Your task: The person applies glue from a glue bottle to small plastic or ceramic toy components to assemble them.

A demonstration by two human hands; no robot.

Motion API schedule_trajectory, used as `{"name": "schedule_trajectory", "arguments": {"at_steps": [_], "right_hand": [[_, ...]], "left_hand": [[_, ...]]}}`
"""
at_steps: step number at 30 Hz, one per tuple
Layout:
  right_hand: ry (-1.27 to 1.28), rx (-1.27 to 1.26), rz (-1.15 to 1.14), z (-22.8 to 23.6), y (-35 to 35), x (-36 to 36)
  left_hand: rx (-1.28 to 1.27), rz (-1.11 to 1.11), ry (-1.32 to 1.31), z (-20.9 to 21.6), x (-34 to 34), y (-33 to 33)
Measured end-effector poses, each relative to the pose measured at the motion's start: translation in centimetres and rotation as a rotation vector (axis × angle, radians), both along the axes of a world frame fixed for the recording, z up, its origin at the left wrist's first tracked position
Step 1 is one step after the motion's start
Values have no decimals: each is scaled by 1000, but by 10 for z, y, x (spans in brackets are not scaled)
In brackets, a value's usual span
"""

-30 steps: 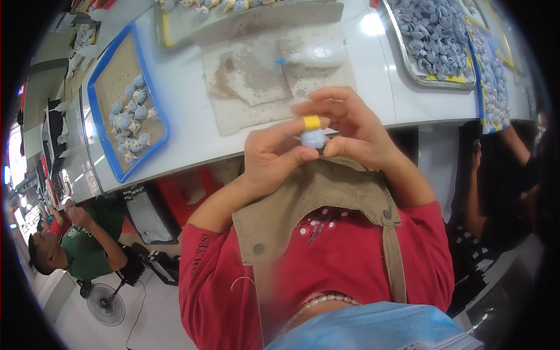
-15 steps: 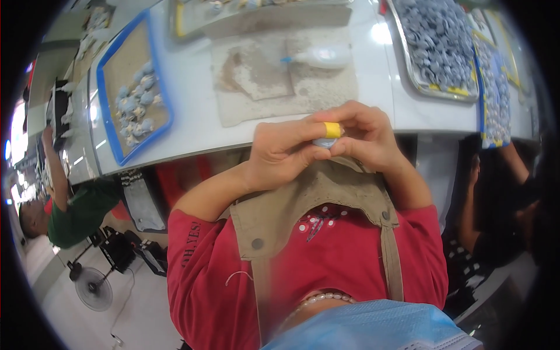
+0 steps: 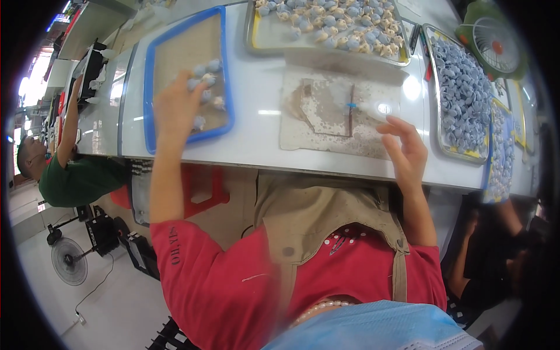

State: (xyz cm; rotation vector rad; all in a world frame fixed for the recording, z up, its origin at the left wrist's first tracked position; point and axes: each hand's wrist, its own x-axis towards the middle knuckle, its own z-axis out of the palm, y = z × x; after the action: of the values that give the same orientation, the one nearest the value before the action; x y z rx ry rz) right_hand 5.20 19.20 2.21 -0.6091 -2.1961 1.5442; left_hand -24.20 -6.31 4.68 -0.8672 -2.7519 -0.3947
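Note:
My left hand (image 3: 177, 108) reaches over a blue-rimmed tray (image 3: 229, 111). Its fingertips are by small blue-grey and cream pieces (image 3: 213, 65) in it; blur hides whether they grip one. To the right, my right hand (image 3: 408, 149) hovers over the table's near edge, thumb and fingers apart, with nothing visible between them. Close to its fingertips lies a clear squeeze bottle (image 3: 382, 109) with a blue tip, on a stained, pale work mat (image 3: 303, 137).
A metal tray (image 3: 280, 42) of similar pieces stands behind the mat. Farther right are a tray heaped with blue-grey parts (image 3: 461, 99) and a green fan (image 3: 493, 44). A person in a green top (image 3: 81, 181) works at far left. A red stool (image 3: 201, 192) is under the table.
My hands were together over the apron, holding a small blue-grey piece. They have parted: the left moved out to the blue-rimmed tray, the right toward the bottle. The view has shifted.

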Motion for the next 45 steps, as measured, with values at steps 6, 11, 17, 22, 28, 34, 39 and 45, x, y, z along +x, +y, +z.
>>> {"name": "schedule_trajectory", "arguments": {"at_steps": [6, 11, 17, 22, 28, 34, 39, 45], "right_hand": [[-62, 95, -99, 0, -3, -4], [-74, 314, -73, 3, 0, -15], [6, 622, -193, -3, 26, -23], [-133, 625, -126, -21, 39, -22], [-245, 570, -18, -15, 24, -11], [-203, 254, -125, -12, 7, 14], [-57, -27, -206, -4, -8, 46], [31, -181, -191, 6, -18, 66]], "left_hand": [[184, -424, -97, -12, -32, 93], [50, -626, -141, -49, -44, 166], [501, -478, -778, -31, -19, 148], [1052, -420, -1605, 8, 77, 93], [1279, -161, -2175, -41, 159, 69], [1110, -58, -2116, -36, 192, 81], [1023, -297, -1871, -40, 198, 79], [1080, -244, -1878, -41, 205, 84]]}}
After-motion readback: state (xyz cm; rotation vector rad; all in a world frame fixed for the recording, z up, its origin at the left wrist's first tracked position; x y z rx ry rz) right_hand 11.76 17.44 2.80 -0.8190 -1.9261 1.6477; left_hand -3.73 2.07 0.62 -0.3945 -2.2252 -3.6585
